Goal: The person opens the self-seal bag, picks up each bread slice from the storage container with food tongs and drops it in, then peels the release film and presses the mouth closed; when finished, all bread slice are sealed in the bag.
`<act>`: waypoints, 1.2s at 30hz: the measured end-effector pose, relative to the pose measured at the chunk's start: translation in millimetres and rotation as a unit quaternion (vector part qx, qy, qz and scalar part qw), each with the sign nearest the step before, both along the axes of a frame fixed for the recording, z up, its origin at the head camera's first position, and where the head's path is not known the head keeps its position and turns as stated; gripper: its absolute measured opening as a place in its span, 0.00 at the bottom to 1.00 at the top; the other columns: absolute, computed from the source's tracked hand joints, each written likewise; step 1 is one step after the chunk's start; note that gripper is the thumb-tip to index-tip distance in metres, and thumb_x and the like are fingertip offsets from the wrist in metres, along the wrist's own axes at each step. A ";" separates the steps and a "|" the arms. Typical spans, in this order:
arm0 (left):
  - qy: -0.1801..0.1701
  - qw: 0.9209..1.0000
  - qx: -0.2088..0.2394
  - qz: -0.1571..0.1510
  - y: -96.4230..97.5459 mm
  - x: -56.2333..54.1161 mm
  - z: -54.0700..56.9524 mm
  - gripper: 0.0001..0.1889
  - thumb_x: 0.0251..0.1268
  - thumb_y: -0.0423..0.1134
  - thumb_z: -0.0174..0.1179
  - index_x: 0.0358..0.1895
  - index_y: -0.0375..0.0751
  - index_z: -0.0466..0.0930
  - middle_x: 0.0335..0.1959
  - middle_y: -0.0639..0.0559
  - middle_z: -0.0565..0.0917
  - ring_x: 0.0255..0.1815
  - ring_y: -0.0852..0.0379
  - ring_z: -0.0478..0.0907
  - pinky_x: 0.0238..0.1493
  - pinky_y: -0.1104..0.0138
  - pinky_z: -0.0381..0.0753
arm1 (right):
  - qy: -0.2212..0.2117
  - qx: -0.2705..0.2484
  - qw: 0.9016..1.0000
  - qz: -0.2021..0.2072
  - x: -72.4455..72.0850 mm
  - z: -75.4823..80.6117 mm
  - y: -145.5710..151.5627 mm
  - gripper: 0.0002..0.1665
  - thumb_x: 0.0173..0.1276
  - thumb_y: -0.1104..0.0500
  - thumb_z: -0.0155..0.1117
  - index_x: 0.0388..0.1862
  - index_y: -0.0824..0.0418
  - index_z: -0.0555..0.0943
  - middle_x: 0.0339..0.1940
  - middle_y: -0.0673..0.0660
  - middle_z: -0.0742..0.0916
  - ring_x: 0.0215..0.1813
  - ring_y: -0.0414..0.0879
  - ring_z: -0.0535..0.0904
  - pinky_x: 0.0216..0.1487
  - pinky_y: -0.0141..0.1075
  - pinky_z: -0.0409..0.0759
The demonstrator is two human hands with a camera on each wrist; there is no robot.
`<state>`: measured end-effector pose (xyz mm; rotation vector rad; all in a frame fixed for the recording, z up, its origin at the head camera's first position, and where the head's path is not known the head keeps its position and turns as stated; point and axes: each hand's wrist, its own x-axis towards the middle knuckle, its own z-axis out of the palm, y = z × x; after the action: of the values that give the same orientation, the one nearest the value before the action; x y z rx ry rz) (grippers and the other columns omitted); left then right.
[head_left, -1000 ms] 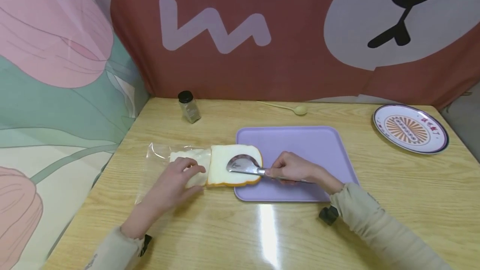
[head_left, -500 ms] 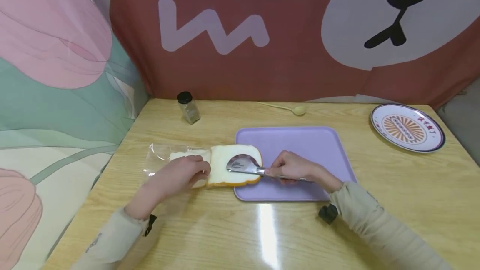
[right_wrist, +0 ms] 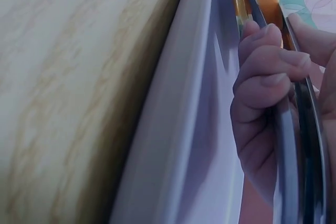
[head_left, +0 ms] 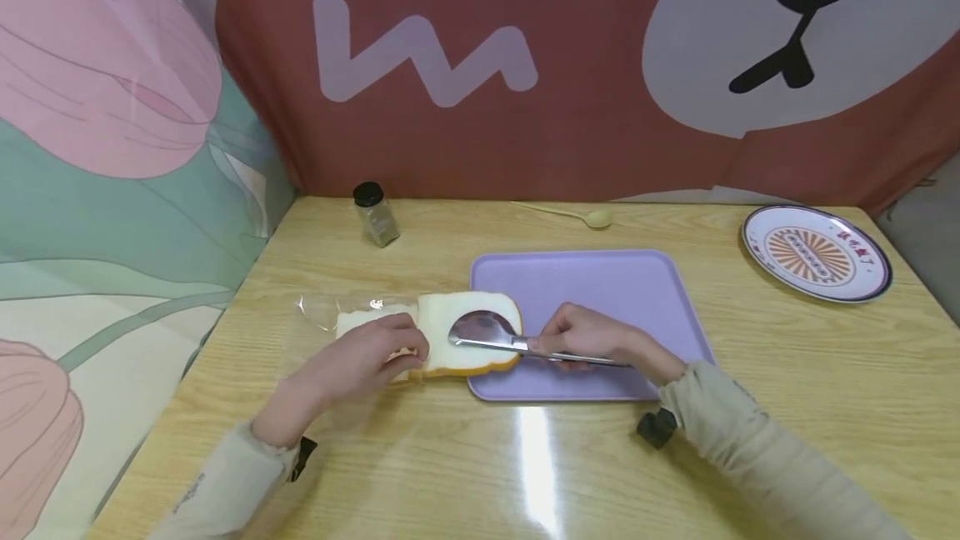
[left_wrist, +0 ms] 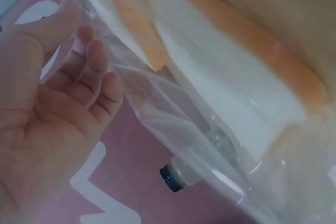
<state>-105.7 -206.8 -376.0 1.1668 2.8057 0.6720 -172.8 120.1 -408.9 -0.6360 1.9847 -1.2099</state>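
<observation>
My right hand (head_left: 581, 336) grips the handles of metal food tongs (right_wrist: 310, 150). Their rounded upper blade lies over a slice of white bread (head_left: 437, 336), whose right part overlaps the purple tray (head_left: 607, 282). Left of it, a second bread slice (left_wrist: 210, 61) lies inside a clear plastic bag (head_left: 309, 332). My left hand (head_left: 363, 355) pinches the bag's edge where the two slices meet, its other fingers (left_wrist: 94, 64) loosely bent. It covers part of the bagged slice in the head view. The tongs' lower blade is hidden there.
At the back left stands a small jar (head_left: 378, 219) with a black lid. A pale spoon (head_left: 592, 218) lies behind the tray, and a patterned plate (head_left: 817, 257) sits at the far right. Printed cloth (head_left: 480, 148) hangs along the table's back edge.
My left hand's fingers have closed from a spread pose onto the bag's edge, and the hand has moved slightly right, the bag's edge with it. The right hand and tongs have barely moved.
</observation>
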 end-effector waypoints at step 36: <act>0.009 0.996 0.024 0.087 -6.6 -28.8 -2.8 0.06 0.59 0.35 0.67 0.38 0.39 0.85 0.35 0.54 0.85 0.36 0.56 0.80 0.42 0.59 0.80 | -0.005 0.013 1.000 0.005 0.2 -0.8 0.3 0.27 0.67 0.53 0.62 0.20 0.76 0.78 0.08 0.51 0.75 0.10 0.37 0.64 0.13 0.28 0.61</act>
<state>-134.5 -213.3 -378.9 0.9457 2.9463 0.7476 -172.6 120.5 -409.6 -0.6251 1.9830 -1.1766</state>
